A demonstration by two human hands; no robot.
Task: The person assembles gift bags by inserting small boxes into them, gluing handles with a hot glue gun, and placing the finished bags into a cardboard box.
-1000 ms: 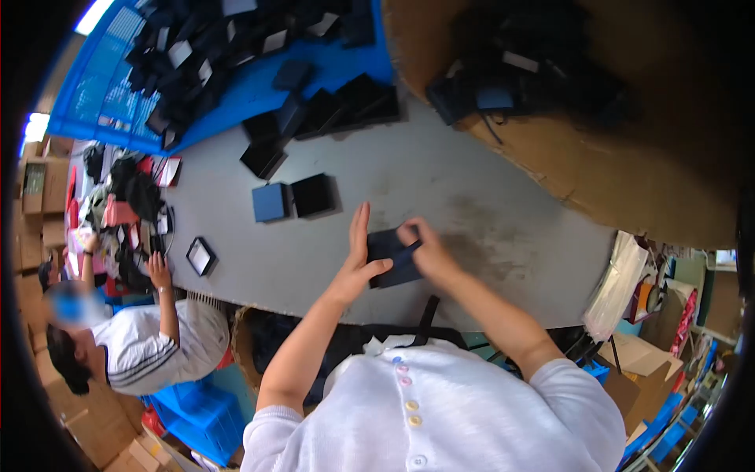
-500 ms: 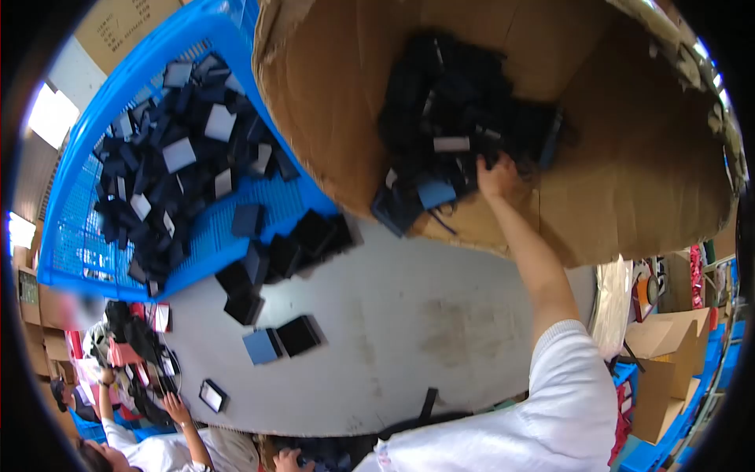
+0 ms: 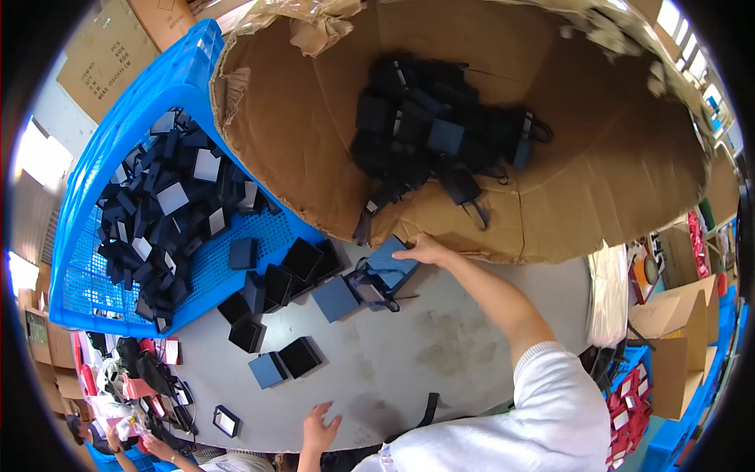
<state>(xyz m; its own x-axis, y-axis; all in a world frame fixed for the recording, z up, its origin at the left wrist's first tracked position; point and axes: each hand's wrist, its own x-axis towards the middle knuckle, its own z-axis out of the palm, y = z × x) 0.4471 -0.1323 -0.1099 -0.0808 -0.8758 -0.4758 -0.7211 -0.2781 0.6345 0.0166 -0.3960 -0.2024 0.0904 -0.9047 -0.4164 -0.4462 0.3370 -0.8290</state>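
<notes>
My right hand (image 3: 425, 250) grips a blue box (image 3: 395, 262) at the front edge of the big cardboard carton (image 3: 275, 165). Beside that box on the grey table (image 3: 440, 338), another blue box (image 3: 336, 299) and a dark ribbon (image 3: 370, 285) lie close together. My left hand (image 3: 321, 427) is over the table's near edge, its fingers apart and nothing in them. A small blue box (image 3: 268, 370) and an open black box (image 3: 300, 357) sit side by side on the table. Dark boxes with ribbons (image 3: 447, 137) are heaped inside the carton.
A blue basket (image 3: 197, 307) at the left holds many dark boxes. Open black boxes (image 3: 277, 287) line its edge. A white-lined frame (image 3: 226, 421) lies near the table's front. Another person's hands (image 3: 157, 447) show at lower left. Red packets (image 3: 631, 409) fill a crate at right.
My right hand has come back from inside the carton to its front edge with a blue box. Blue boxes and a ribbon now lie on the table there. My left hand has risen into fuller view.
</notes>
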